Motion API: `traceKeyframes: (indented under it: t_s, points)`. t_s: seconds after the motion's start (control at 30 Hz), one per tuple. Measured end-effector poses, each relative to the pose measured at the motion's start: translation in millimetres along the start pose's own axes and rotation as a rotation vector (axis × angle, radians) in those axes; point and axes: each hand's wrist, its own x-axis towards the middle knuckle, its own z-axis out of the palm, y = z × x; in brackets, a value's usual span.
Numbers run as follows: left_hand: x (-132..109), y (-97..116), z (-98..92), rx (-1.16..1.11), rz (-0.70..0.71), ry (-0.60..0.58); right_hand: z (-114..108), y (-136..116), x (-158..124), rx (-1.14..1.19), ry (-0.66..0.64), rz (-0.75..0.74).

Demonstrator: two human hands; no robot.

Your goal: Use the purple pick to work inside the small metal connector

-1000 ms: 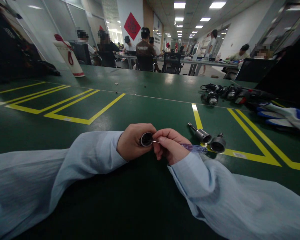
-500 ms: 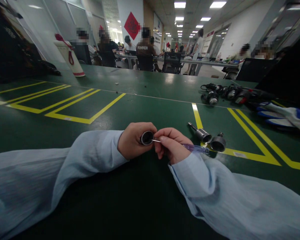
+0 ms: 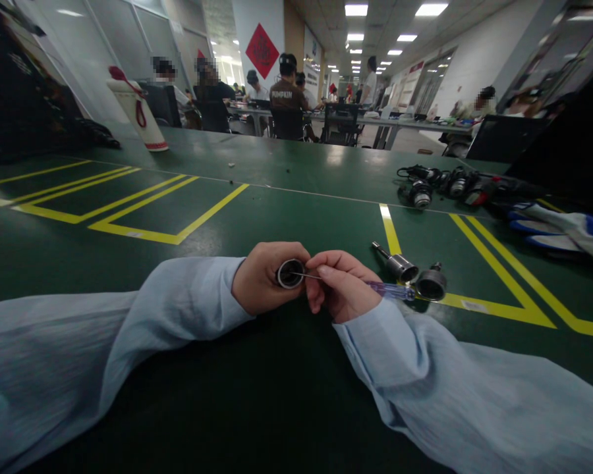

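Note:
My left hand (image 3: pixel 267 276) is wrapped round a metal hole saw (image 3: pixel 290 286), its round open mouth turned toward me. Most of the hole saw's body is hidden by the fingers. In my right hand (image 3: pixel 343 283) is a screwdriver (image 3: pixel 390 290) with a clear purple handle, its thin shaft pinched between thumb and fingers. The shaft's tip reaches into the mouth of the hole saw. Just right of the right hand lie two more metal hole saws: one with a long shank (image 3: pixel 399 266), the other (image 3: pixel 431 284) with its mouth facing me.
Yellow tape (image 3: pixel 499 308) marks boxes on the green table (image 3: pixel 306 224). Power tools (image 3: pixel 420 193) and blue-white gloves (image 3: pixel 563 230) lie at the right. A white cup-like container (image 3: pixel 145 122) stands back left. Several people sit at desks beyond.
The screwdriver's shaft has shifted slightly at the hole saw's mouth, and my right hand has moved a little to the right. My left hand stays almost still.

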Motion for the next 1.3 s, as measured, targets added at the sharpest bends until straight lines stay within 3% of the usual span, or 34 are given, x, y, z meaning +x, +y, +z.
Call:
traceKeyframes:
  t_s: [0.2,0.5,0.8,1.1,1.3]
  points:
    - [-0.1,-0.1,-0.4,0.023,-0.032,-0.014,0.3,0.4,-1.5,-0.109,0.044,0.005]
    - [0.4,2.1,-1.3,-0.025,-0.022,-0.008,-0.4,-1.1,0.0,-0.011,-0.013,0.034]
    - [-1.0,-1.8,1.7,0.047,-0.046,-0.015,3.5,0.7,-2.7,-0.163,0.098,0.008]
    - [-0.3,1.3,-0.8,-0.011,0.008,-0.001,-0.5,-1.1,0.7,0.029,-0.019,0.062]
    - [0.4,2.1,0.3,0.003,-0.018,-0.005,1.3,-2.2,-1.2,-0.052,0.043,0.035]
